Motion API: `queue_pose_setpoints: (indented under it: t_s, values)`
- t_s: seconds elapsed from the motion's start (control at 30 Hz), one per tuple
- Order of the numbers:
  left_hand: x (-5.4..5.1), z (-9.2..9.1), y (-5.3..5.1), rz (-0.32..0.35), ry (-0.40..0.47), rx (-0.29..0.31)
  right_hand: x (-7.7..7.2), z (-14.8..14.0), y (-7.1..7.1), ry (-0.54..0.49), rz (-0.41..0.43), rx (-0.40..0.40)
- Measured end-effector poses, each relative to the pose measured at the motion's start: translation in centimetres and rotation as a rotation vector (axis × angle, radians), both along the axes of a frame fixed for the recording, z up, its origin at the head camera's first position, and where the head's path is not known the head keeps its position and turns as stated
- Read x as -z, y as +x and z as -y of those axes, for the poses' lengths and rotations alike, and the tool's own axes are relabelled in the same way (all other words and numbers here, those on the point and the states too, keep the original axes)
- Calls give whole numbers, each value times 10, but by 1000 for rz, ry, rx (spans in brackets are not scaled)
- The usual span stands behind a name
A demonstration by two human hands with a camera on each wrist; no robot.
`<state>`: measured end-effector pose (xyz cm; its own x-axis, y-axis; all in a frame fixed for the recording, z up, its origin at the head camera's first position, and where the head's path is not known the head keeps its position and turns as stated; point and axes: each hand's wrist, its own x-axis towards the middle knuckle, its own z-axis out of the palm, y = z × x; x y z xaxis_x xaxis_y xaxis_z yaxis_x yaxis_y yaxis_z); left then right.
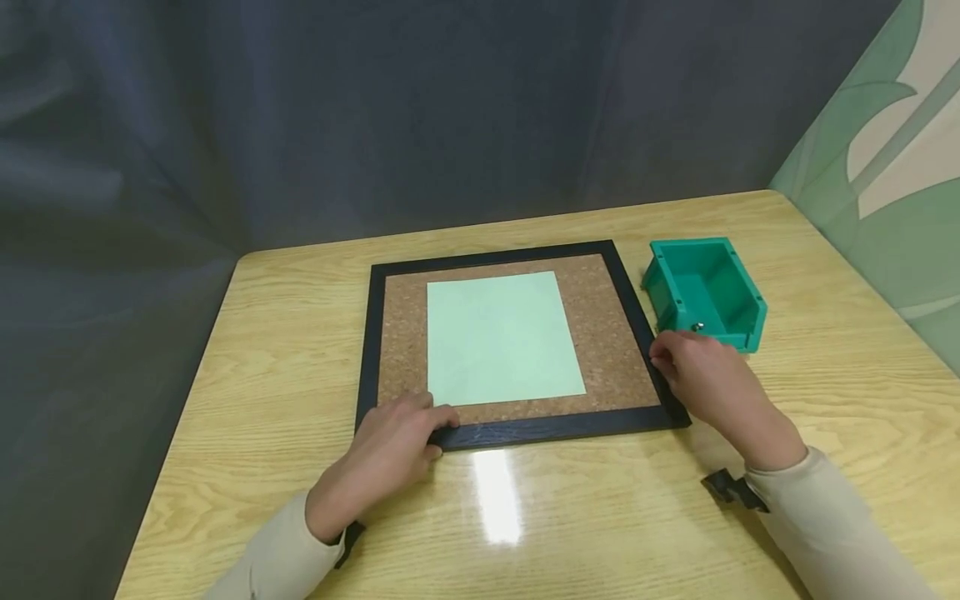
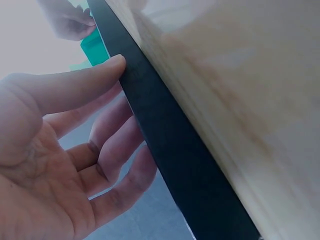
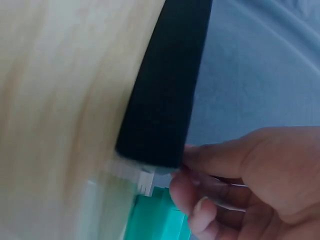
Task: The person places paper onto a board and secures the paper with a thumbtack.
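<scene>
A black-framed cork board (image 1: 525, 431) lies flat on the table, a pale green square sheet of paper (image 1: 502, 337) on its cork. My left hand (image 1: 397, 433) grips the frame near its front left corner. In the left wrist view, the thumb (image 2: 85, 87) presses the frame's front side while the other fingers reach over the top. At the right side bar, my right hand (image 1: 708, 375) holds the frame between thumb and curled fingers. The right wrist view shows these fingers (image 3: 185, 192) by the frame's corner; part of their contact is hidden.
Just beyond the right hand stands a green plastic bin (image 1: 701, 275). A small shiny metallic item (image 1: 697, 327) shows at its front, too small to identify. A dark curtain (image 1: 420, 117) hangs behind the wooden table (image 1: 285, 333), and a leaf-patterned surface (image 1: 892, 150) borders the right.
</scene>
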<state>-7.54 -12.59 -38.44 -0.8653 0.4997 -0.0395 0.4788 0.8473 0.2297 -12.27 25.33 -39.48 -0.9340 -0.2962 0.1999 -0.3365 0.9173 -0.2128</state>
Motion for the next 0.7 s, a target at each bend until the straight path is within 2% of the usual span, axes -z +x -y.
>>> queue_pose_setpoints:
  t_s: [0.13,0.37,0.7]
  values:
    - [-1,0,1,-1,1,-1,0,-1,-1,-18,45,-2]
    - [-1,-1,1,3,-1,-3,-4,-9,-3,-112,224,36]
    - [-1,0,1,-14,-4,9,8,-23,0,-285,226,93]
